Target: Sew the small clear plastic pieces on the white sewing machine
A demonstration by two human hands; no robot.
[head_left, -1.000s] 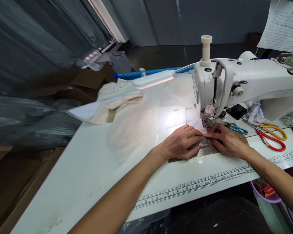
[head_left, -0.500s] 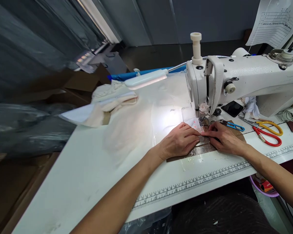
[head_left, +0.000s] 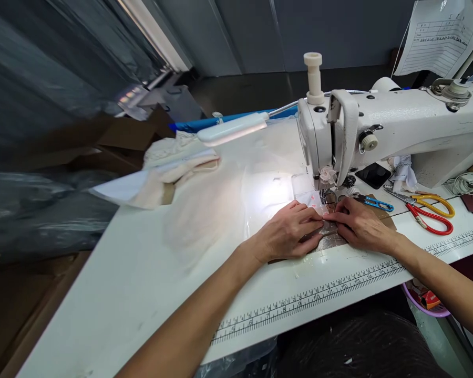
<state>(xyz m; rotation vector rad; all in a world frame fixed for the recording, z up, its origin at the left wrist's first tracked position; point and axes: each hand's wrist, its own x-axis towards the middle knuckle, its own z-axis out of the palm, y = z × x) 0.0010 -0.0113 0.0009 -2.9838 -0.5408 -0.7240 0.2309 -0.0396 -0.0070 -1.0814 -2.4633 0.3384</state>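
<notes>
A white sewing machine (head_left: 398, 131) stands at the right of a white table (head_left: 150, 273). Under its needle lies a brown checked fabric piece (head_left: 331, 233). My left hand (head_left: 289, 231) rests on the fabric's left part, fingers curled and pressed down on it. My right hand (head_left: 358, 224) presses the fabric's right part, fingertips meeting the left hand's just in front of the presser foot. A small clear plastic piece (head_left: 309, 197) with pink marks lies beside the needle.
Red and yellow scissors (head_left: 431, 212) and blue snips (head_left: 378, 203) lie right of my hands. A lamp (head_left: 232, 128) lights the bed. Cream cloth (head_left: 177, 168) is piled at the back left. A ruler strip (head_left: 331, 294) runs along the table's front edge. Cardboard boxes (head_left: 114, 142) stand at the left.
The view has shifted slightly so the machine sits further left. Both hands stay pressed on the fabric at the needle with hardly any movement.
</notes>
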